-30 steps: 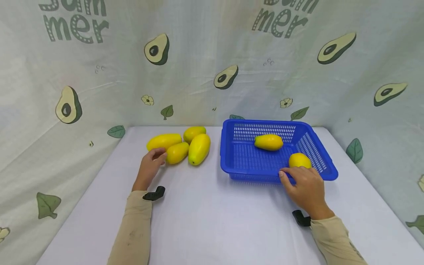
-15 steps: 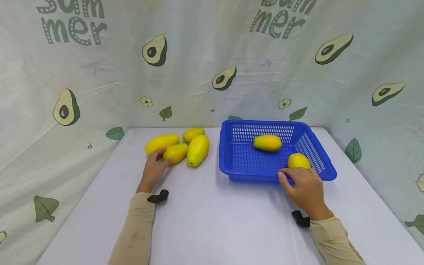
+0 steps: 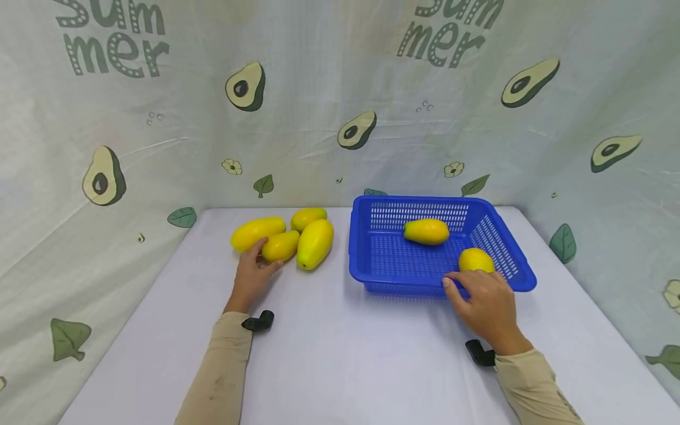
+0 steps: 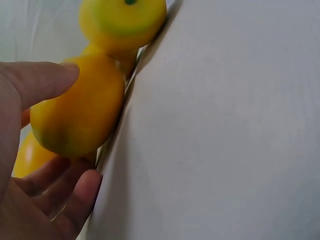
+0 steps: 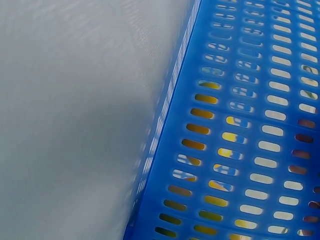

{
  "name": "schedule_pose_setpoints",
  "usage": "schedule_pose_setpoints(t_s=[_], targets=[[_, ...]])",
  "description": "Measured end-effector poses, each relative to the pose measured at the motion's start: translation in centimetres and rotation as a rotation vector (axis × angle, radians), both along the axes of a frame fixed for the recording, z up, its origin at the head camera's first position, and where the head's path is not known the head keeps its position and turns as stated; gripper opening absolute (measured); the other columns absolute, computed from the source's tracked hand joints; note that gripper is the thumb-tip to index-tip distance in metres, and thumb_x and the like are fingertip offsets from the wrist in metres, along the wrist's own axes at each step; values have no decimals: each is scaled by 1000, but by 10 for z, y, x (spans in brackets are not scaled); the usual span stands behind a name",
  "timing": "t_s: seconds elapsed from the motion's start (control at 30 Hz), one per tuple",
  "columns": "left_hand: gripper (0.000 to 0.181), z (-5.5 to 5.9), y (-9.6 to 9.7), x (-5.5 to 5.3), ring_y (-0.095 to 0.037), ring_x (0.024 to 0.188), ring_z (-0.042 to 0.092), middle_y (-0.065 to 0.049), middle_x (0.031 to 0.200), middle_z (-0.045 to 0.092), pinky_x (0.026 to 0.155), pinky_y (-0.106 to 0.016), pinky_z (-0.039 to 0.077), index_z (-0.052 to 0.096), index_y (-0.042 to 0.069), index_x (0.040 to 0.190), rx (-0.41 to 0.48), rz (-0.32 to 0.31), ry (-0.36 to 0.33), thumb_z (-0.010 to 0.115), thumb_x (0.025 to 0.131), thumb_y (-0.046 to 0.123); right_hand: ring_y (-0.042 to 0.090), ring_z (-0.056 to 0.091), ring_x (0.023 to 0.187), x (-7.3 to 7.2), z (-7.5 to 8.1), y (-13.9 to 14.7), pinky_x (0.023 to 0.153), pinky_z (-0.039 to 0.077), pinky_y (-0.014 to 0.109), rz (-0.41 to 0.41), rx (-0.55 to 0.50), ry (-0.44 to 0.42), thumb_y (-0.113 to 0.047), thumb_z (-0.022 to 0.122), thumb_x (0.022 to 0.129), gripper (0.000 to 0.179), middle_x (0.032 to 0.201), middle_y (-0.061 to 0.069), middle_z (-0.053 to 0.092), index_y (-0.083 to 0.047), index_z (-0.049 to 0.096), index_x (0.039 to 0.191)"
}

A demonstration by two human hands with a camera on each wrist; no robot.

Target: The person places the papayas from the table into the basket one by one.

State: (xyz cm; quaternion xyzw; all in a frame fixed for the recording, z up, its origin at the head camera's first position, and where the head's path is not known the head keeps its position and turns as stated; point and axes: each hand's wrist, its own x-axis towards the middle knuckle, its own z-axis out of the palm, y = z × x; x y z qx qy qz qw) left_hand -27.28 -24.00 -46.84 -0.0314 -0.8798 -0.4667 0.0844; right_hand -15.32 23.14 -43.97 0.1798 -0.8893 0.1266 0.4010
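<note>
In the head view my left hand (image 3: 252,277) has its thumb and fingers about a small yellow papaya (image 3: 281,246), which lies on the table among other papayas. The left wrist view shows the thumb along one side of this papaya (image 4: 82,110) and the curled fingers at its lower end. My right hand (image 3: 486,304) grips the front rim of a blue plastic basket (image 3: 401,277), thumb outside and fingers over the edge. Inside the basket lie two yellow papayas, one at the back (image 3: 427,231) and one (image 3: 476,260) close behind the right hand.
Around the left hand lie a long papaya (image 3: 257,234), a short one (image 3: 309,218) at the back and a large one (image 3: 315,244) to the right. All rest on the white table (image 3: 345,354). Behind it hangs a patterned cloth (image 3: 297,88).
My left hand has moved slightly right and closed its thumb and fingers about the small papaya. The right hand stays on the basket rim. The head view has shifted a little.
</note>
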Motion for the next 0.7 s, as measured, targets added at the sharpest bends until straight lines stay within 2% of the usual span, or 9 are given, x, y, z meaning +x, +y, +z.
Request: schedule_pose_setpoints(t_s=[0.37, 0.5, 0.7], targets=[[69, -7, 5, 3, -33, 116, 48, -19, 141, 44, 100, -49, 42, 39, 11, 154, -45, 35, 68, 71, 93, 20, 32, 68, 72, 1, -1, 1, 66, 49, 48, 6, -1, 4, -29, 65, 89, 29, 82, 12, 73, -3, 77, 93], [68, -7, 5, 7, -33, 117, 50, -19, 141, 45, 100, -48, 43, 40, 12, 153, -58, 54, 61, 72, 94, 21, 31, 68, 72, -1, -2, 1, 66, 48, 47, 12, -5, 11, -30, 64, 89, 29, 81, 11, 73, -4, 77, 92], [67, -3, 6, 8, -34, 121, 50, -20, 146, 42, 103, -48, 44, 40, 11, 153, -49, 36, 46, 71, 94, 20, 31, 69, 73, -1, -2, 1, 66, 49, 47, 4, -8, 13, -32, 62, 90, 32, 82, 12, 73, -4, 77, 92]])
